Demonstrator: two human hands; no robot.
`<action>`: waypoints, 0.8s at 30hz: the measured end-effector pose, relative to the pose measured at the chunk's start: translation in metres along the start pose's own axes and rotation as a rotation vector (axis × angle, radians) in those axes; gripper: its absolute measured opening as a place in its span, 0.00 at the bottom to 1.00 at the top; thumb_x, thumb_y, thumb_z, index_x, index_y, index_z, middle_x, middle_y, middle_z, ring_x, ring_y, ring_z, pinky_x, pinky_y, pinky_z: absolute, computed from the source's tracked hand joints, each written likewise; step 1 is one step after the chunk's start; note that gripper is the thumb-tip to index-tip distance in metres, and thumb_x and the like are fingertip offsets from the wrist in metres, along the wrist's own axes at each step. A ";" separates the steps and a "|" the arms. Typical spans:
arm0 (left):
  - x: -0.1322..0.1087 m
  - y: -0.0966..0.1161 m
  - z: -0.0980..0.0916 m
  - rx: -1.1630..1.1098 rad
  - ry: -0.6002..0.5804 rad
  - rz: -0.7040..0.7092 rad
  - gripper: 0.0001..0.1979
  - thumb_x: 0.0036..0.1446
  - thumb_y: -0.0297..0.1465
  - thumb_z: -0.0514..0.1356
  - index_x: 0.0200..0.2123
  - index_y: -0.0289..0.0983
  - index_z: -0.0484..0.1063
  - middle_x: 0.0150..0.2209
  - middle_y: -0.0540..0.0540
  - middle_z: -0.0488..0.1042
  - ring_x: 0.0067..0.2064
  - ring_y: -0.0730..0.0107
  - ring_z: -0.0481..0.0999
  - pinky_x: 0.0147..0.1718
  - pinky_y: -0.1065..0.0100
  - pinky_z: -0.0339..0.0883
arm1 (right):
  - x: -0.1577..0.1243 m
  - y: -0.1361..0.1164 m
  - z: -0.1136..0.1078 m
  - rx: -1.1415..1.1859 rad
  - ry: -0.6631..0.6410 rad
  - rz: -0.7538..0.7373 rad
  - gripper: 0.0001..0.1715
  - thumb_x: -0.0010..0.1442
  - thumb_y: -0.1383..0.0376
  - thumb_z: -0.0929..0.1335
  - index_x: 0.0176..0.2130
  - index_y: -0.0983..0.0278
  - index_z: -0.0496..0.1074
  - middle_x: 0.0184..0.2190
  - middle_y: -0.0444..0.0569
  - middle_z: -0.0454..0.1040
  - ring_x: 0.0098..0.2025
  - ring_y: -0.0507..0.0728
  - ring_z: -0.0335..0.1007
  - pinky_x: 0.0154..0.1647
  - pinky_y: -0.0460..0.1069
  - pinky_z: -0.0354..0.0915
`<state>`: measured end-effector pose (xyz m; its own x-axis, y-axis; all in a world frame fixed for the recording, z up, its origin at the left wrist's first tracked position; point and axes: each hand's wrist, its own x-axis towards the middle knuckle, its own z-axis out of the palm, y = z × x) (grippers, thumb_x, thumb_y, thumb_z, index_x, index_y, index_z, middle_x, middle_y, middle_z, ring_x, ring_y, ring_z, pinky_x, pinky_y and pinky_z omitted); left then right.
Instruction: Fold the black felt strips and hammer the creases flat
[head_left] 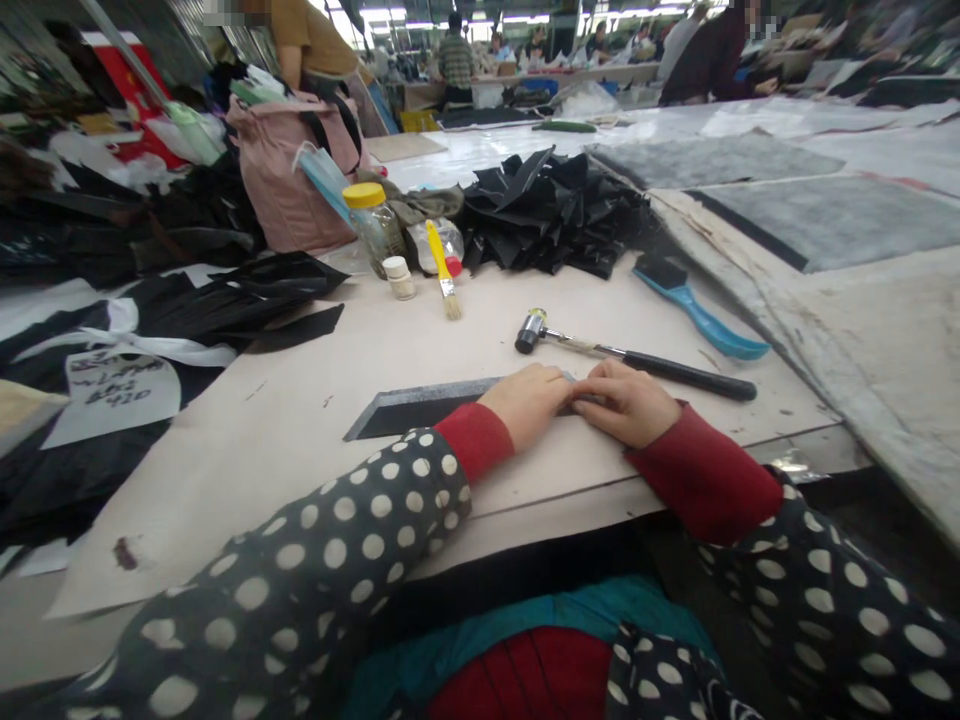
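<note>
A long black strip of leather-like material (pixel 420 410) with a grey border lies on the pale work surface, its left end cut at a slant. My left hand (pixel 529 402) rests over the strip's right part, fingers curled together and pressing on it. At the strip's right end, my right hand (pixel 624 400) has thumb and fingertips pinched on the edge, touching the left fingertips. The fingers hide most of that end. Just beyond the hands lies a hammer (pixel 592 348) with a black grip and a metal head with a dark face.
A blue-handled brush (pixel 705 315) lies at the right, near layered sheets (pixel 862 220). Farther back are a yellow paintbrush (pixel 441 260), a small white bottle (pixel 399 278), a yellow-lidded jar (pixel 373 225), a black scrap pile (pixel 547 215) and a pink bag (pixel 274 170). Tied black pieces (pixel 247 300) lie left.
</note>
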<state>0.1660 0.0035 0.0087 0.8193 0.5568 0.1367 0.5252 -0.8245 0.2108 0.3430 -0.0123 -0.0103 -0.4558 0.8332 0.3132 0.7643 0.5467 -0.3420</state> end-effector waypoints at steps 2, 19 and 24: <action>-0.001 -0.003 0.004 -0.026 0.037 -0.006 0.11 0.58 0.26 0.47 0.38 0.33 0.67 0.39 0.43 0.70 0.42 0.69 0.66 0.46 0.66 0.60 | 0.000 0.004 -0.001 0.089 -0.026 -0.005 0.12 0.51 0.64 0.64 0.35 0.64 0.74 0.26 0.47 0.65 0.28 0.52 0.62 0.29 0.48 0.61; -0.009 -0.006 0.010 0.052 0.017 0.065 0.17 0.58 0.26 0.46 0.50 0.43 0.63 0.48 0.46 0.65 0.45 0.67 0.61 0.45 0.64 0.59 | -0.005 0.018 -0.022 0.500 -0.192 0.544 0.16 0.51 0.60 0.62 0.38 0.65 0.70 0.20 0.43 0.69 0.17 0.48 0.59 0.17 0.45 0.59; -0.009 -0.006 0.012 0.030 0.034 0.060 0.18 0.58 0.25 0.47 0.49 0.43 0.63 0.48 0.47 0.65 0.45 0.67 0.61 0.45 0.64 0.59 | -0.001 0.010 -0.020 0.609 -0.250 0.658 0.18 0.50 0.60 0.63 0.39 0.67 0.68 0.18 0.41 0.65 0.14 0.46 0.55 0.13 0.43 0.52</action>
<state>0.1582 0.0025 -0.0054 0.8415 0.5091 0.1809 0.4826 -0.8588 0.1721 0.3601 -0.0098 0.0038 -0.1553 0.9460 -0.2846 0.5651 -0.1513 -0.8111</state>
